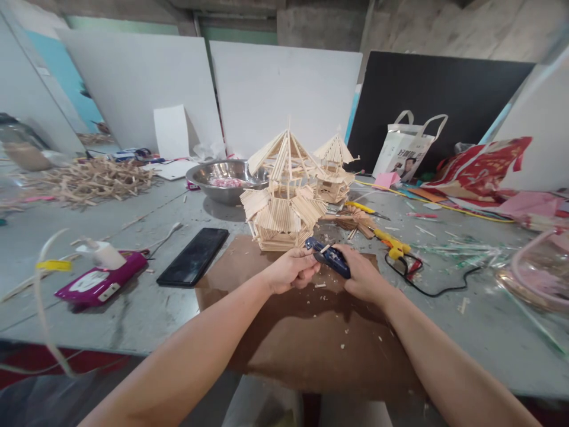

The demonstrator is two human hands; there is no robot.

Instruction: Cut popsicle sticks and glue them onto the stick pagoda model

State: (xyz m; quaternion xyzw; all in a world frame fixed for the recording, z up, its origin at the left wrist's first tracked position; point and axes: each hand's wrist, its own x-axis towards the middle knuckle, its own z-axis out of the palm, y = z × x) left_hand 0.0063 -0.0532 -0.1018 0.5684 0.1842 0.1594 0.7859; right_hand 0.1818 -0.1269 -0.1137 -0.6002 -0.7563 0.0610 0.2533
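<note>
My left hand (293, 270) is closed in a pinch at a small wooden stick (325, 248), whose pale end shows among the fingertips and the tool. My right hand (362, 274) is wrapped round a dark blue hand tool (333, 258) that looks like cutting pliers; its jaws meet the stick, and fingers partly hide it. Just beyond both hands stands a pavilion model (284, 213) built of thin wooden sticks, with a pointed open-ribbed roof. Beneath my hands lies a brown board (284, 332) with small wood scraps on it.
A second stick pavilion (334, 169) stands behind. To the left are a black phone (193, 257), a purple power strip (104, 279), a metal bowl (226, 193) and a heap of sticks (95, 179). On the right lie a yellow glue gun (393, 244) with black cable and clear glue sticks (462, 252).
</note>
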